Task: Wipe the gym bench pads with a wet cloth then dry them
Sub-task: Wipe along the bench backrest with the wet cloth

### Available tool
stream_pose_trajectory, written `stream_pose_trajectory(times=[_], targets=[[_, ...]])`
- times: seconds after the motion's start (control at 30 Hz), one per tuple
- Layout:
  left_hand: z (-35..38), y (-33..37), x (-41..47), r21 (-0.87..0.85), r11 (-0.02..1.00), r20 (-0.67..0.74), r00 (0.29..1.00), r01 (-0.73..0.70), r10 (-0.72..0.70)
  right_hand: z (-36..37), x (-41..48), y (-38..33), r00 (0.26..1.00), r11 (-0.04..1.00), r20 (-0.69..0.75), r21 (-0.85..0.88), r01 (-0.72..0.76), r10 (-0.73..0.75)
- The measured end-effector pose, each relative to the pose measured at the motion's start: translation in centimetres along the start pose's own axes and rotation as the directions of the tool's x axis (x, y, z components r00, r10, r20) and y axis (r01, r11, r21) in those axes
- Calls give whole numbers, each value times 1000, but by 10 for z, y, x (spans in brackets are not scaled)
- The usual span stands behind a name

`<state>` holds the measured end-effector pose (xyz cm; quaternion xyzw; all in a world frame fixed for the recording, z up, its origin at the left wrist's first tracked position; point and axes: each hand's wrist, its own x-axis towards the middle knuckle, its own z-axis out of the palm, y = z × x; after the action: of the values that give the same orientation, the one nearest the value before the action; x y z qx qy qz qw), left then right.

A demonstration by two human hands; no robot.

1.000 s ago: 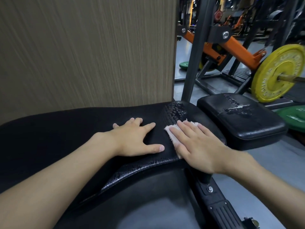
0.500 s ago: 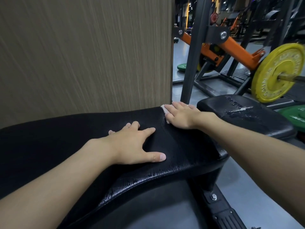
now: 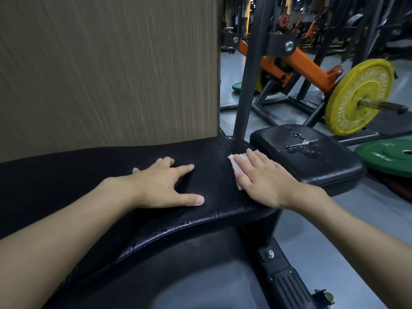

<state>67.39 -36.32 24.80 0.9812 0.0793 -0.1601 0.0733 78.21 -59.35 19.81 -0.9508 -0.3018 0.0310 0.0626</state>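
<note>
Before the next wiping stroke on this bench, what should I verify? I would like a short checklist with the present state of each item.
1. Cloth lies flat under the right hand on the long pad: ok.
2. Left hand rests flat on the long pad, apart from the cloth: ok.
3. Front edge of the long pad free of water: not ok, beads show there.
4. Small pad wiped: not ok, a puddle lies on it.
5. Cloth wet or dry: cannot tell.
</note>
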Motion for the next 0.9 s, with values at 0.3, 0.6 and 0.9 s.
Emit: stream_pose_trajectory(times=[0.3, 0.6, 0.9], targets=[[0, 3, -1, -24, 1000, 2, 1000, 6, -6, -3, -2, -1, 1000, 1000, 0, -21, 16, -16], [10, -3, 4, -86, 996, -23, 1000, 3, -5, -4, 69, -12, 1000, 1000, -20, -15, -3, 2], [17, -43, 4, -180, 964, -201, 966, -198, 161, -12, 115, -30, 976, 977, 56, 29, -212, 211]])
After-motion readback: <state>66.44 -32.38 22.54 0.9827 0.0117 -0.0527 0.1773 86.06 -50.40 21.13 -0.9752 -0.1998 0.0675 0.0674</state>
